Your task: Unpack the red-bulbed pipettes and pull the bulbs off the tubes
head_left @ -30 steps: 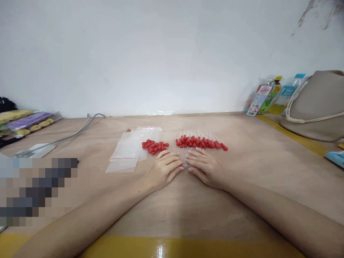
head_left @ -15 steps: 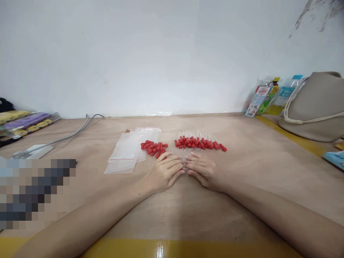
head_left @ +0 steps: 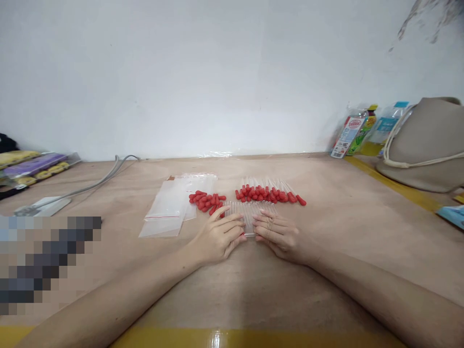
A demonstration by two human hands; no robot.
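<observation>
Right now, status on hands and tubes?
Left hand, right hand flat, open, flanking clear tubes. Tubes in a row on table. Loose red bulbs close by left hand; capped droppers behind.

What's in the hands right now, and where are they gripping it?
Neither grips anything. The left hand and right hand lie open on the table, fingertips pressing a flat row of clear tubes from its left and right sides.

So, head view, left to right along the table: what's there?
Grey cable → clear zip bags → loose red caps → red-capped droppers → bottles → beige bag.
</observation>
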